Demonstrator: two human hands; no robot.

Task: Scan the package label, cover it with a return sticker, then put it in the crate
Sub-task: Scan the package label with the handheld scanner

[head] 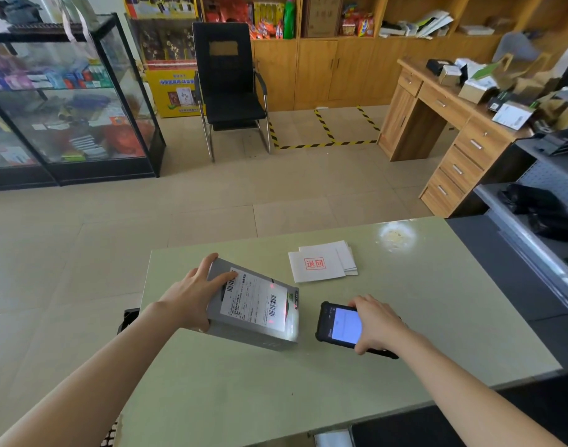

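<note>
On the pale green counter (405, 333) the left hand (192, 293) holds a grey box (243, 330) at its left end, the grip grasping it with the fingers over the top edge and the thumb along the near side. The box sits tilted, its top face turned toward the right, its lower edge resting on the counter. A white shipping label (255, 300) with barcodes covers most of that face, and small red light marks show on the label's right part. Just beside the box, the right hand (377, 322) grasps a black handheld scanner (339, 325), its lit screen facing up and its end pointing at the box. Farther back on the counter, apart from both hands, lies a small stack of white return stickers (321, 261), the top one stamped in red.
</note>
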